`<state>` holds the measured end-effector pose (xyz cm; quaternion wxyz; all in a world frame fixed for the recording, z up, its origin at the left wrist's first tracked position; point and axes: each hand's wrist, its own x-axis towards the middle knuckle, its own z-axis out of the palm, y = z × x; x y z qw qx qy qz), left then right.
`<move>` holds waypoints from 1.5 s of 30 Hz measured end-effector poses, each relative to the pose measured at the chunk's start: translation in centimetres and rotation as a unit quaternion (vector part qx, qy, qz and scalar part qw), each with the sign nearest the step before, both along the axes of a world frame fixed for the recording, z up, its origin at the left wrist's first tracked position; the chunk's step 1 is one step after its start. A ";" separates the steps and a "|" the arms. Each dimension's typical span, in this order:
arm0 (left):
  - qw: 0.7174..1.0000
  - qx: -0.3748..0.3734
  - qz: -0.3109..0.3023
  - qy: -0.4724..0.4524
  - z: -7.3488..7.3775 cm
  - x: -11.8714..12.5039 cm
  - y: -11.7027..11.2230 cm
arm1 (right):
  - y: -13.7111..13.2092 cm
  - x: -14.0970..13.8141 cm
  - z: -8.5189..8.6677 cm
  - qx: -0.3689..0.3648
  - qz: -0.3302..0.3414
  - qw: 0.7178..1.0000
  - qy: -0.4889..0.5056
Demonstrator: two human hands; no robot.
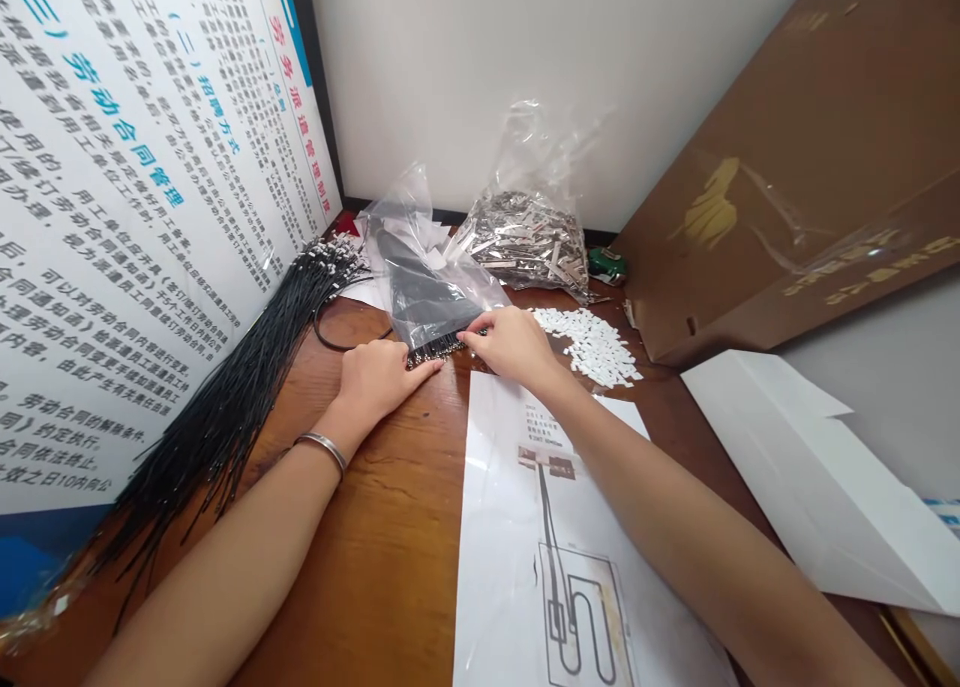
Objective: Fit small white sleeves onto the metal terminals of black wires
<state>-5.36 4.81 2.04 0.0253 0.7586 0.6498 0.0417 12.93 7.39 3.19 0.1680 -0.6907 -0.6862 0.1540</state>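
Note:
A clear plastic bag of black wires (424, 292) lies on the wooden table (390, 537), its open end toward me with metal wire tips showing. My left hand (379, 377) rests beside the bag's mouth, fingers curled and touching the wire ends. My right hand (510, 342) pinches at the wire tips on the other side of the bag's mouth; what it grips is too small to make out. A silver bangle (322, 447) is on my left wrist.
A long bundle of loose black wires (232, 407) lies at left against a printed poster board (112, 217). Behind are a bag of metal terminals (525, 237), a heap of small white plastic pieces (592, 347), a printed instruction sheet (555, 547), brown cardboard (795, 177) and a white box (817, 477).

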 end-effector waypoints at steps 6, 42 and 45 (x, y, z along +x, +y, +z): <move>1.000 0.005 -0.002 -0.006 0.0 -0.1 -0.1 | 0.3 -0.4 -0.1 0.004 0.002 0.999 -0.034; 1.000 0.000 0.023 -0.004 0.1 0.0 -0.1 | -6.2 3.1 2.8 -0.165 0.119 0.977 0.065; 1.000 0.006 0.025 -0.006 0.1 -0.2 0.1 | -8.8 3.8 4.1 -0.265 0.237 0.925 0.137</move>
